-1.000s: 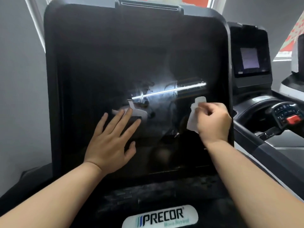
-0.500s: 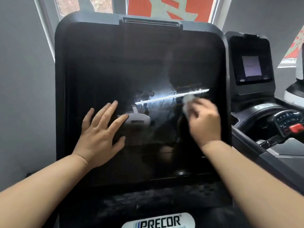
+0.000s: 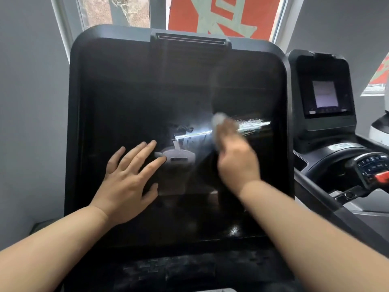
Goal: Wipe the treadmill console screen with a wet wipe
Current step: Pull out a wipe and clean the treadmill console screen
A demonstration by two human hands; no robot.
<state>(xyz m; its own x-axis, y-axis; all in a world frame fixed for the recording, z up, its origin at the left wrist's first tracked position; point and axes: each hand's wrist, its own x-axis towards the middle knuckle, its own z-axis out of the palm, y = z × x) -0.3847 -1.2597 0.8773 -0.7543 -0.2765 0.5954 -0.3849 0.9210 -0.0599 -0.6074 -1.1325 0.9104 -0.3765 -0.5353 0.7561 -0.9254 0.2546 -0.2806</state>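
The treadmill console screen (image 3: 130, 91) is a large black glossy panel filling the middle of the head view. My left hand (image 3: 128, 180) lies flat on its lower left part, fingers spread. My right hand (image 3: 235, 157) is blurred with motion and pressed to the screen right of centre, shut on a white wet wipe (image 3: 219, 119) whose crumpled end sticks out above the fingers. Wet streaks (image 3: 252, 124) glint on the glass just right of the wipe.
A second treadmill console (image 3: 324, 93) with a small lit display stands to the right, with its control pad and a red stop button (image 3: 382, 177) below. A window with a red banner (image 3: 221, 15) is behind the screen. A grey wall (image 3: 29, 102) is on the left.
My right hand has slid the wipe left and slightly up across the screen, leaving wet streaks to its right. The view has tilted up. My left hand stays flat on the glass.
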